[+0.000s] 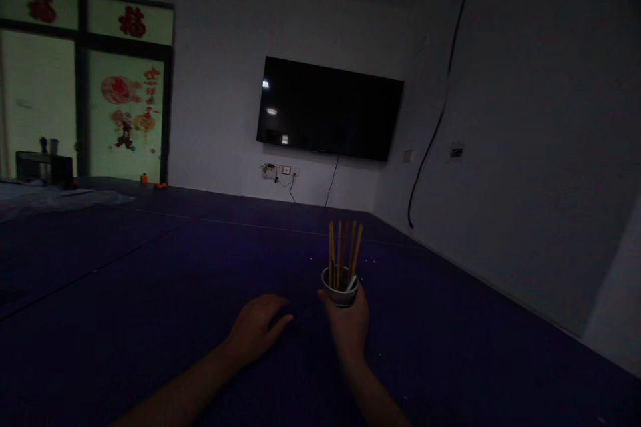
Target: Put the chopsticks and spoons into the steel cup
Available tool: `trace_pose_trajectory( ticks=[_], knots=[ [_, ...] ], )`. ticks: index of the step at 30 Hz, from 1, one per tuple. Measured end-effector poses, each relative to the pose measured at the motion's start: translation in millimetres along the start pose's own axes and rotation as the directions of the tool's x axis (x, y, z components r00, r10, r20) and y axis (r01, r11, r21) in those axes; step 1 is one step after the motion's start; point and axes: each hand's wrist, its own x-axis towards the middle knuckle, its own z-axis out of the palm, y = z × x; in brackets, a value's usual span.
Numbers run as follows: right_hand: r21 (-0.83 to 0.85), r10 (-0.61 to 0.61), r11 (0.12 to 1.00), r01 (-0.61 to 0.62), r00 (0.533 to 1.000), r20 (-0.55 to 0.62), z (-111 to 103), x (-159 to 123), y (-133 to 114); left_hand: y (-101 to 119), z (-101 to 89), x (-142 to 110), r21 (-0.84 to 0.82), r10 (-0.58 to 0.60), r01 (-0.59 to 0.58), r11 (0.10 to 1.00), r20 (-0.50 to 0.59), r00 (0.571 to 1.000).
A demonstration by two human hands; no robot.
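A round grey cup (pixel 341 298) stands upright, with my right hand (pixel 350 327) wrapped round its near side. Several wooden chopsticks (pixel 344 250) rise out of the cup, and a short white piece (pixel 351 283), perhaps a spoon handle, leans at its rim. To the left of the cup, apart from it, my left hand (pixel 258 325) rests low over the dark blue tabletop (pixel 225 260). Its thumb is spread from the fingers and nothing shows in it. The palm side of my right hand is hidden.
Tiny white bits lie on the tabletop around the cup. At the far left are a plastic sheet (pixel 65 199), a dark box-like object (pixel 45 168) and small orange items (pixel 159 185). Behind, a television (pixel 330 110) hangs on the wall; a black cable (pixel 441 113) dangles at right.
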Motion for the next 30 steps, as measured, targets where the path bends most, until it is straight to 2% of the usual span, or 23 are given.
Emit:
trace_pose_trajectory(
  ticks=[4,8,11,18,26,30],
  knots=[
    [0.132,-0.035,0.991,0.013,0.986,0.166,2.4,-12.2,-21.7,1.3,-1.8,1.0,-0.06,-0.063,0.064,0.996,0.008,0.998],
    [0.278,-0.093,0.96,-0.004,0.937,0.336,4.9,-28.6,-37.1,6.0,-2.0,2.3,-0.19,-0.111,0.113,0.975,0.018,0.994],
    [0.319,-0.134,0.948,-0.002,0.905,0.404,4.8,-35.7,-42.2,9.7,0.0,2.5,-0.291,-0.12,0.127,0.948,0.04,0.992],
    [0.314,-0.131,0.949,-0.013,0.892,0.432,3.0,-38.2,-43.9,15.1,-0.6,1.7,-0.398,-0.187,0.187,0.898,0.04,0.982],
    [0.313,-0.138,0.95,-0.014,0.878,0.458,4.9,-39.3,-42.3,16.8,-3.3,2.5,-0.427,-0.176,0.166,0.889,0.017,0.984],
    [0.378,-0.2,0.926,-0.001,0.849,0.489,5.2,-39.5,-42.1,15.0,-0.8,2.8,-0.449,-0.164,0.142,0.882,-0.01,0.986]
  ],
)
